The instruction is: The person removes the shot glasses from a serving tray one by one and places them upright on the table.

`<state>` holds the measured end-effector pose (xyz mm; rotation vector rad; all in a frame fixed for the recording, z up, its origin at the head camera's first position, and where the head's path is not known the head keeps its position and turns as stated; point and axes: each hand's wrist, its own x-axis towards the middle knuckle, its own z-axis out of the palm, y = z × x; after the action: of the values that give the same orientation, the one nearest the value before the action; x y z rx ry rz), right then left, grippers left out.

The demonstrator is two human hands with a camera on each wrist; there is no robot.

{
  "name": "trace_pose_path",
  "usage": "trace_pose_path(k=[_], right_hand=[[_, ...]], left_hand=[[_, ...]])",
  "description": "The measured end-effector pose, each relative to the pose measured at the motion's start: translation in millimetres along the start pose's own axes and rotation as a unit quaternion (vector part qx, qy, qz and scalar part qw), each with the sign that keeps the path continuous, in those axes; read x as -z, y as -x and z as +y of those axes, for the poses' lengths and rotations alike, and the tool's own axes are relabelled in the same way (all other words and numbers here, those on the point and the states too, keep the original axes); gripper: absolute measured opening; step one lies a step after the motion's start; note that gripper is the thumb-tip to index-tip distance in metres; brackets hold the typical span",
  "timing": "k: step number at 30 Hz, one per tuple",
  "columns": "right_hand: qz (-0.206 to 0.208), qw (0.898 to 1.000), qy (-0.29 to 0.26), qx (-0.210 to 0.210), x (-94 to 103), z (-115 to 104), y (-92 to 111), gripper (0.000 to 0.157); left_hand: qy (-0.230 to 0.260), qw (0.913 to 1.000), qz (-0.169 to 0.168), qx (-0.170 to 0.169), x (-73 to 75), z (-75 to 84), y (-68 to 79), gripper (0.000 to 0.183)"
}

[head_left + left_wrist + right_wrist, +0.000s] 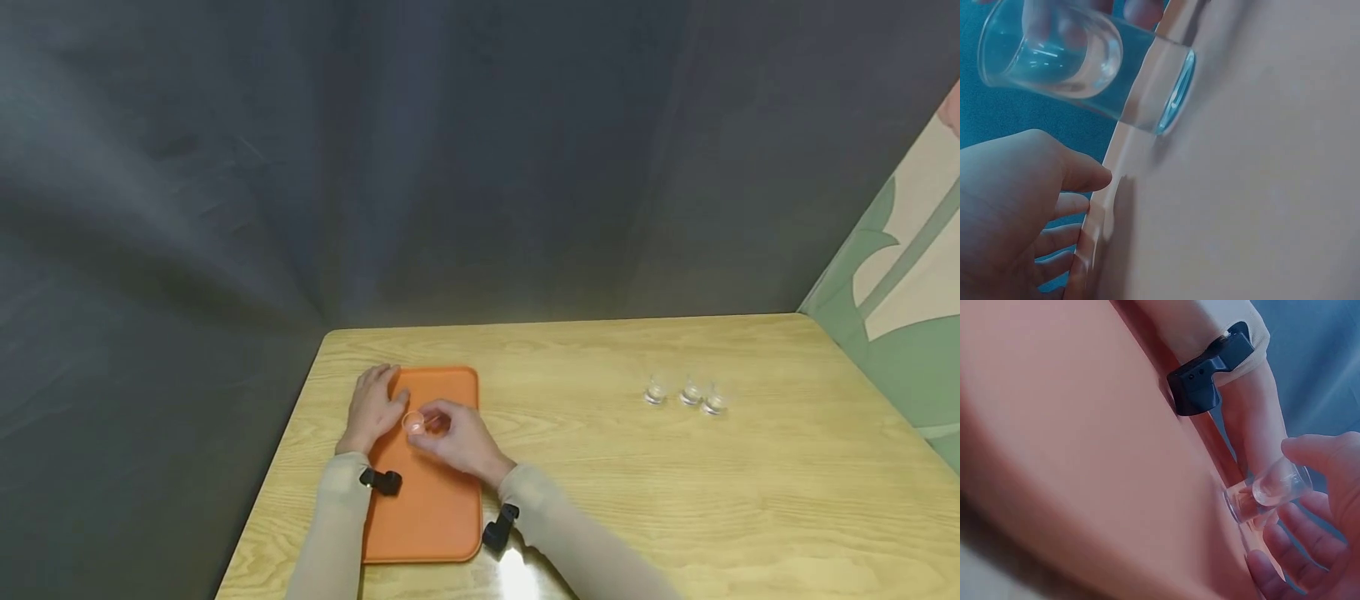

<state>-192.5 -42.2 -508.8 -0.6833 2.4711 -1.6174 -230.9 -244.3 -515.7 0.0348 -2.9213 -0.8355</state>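
A small clear glass (414,423) stands upright over the upper left part of the orange tray (423,521). My right hand (463,440) holds it, thumb on one side and fingers on the other, as the right wrist view shows. Whether its base (1175,94) touches the tray is hard to tell. At the tray's left edge lies my left hand (371,410), fingers extended and nothing in its grasp. Its thumb (1088,172) points toward the glass but stays apart from it.
Three more clear glasses, a left one (655,392), a middle one (691,394) and a right one (714,402), stand on the wooden table (585,467). A dark curtain (487,167) hangs behind and to the left. Each wrist wears a black camera.
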Motion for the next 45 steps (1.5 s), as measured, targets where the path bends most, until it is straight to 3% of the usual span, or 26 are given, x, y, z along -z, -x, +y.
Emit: trace_pose_path(k=[16,45], right_hand=[[-0.002,1.000,0.004,-0.019,-6.2,-3.3,0.9,0.031],[0.028,0.997,-0.073,-0.010,-0.6,2.3,11.3,0.033]], left_hand=[[0.006,1.0000,-0.003,0.004,-0.3,-3.3,2.4,0.057],[0.004,1.0000,0.002,-0.007,-1.1,-1.5,0.1,0.057]])
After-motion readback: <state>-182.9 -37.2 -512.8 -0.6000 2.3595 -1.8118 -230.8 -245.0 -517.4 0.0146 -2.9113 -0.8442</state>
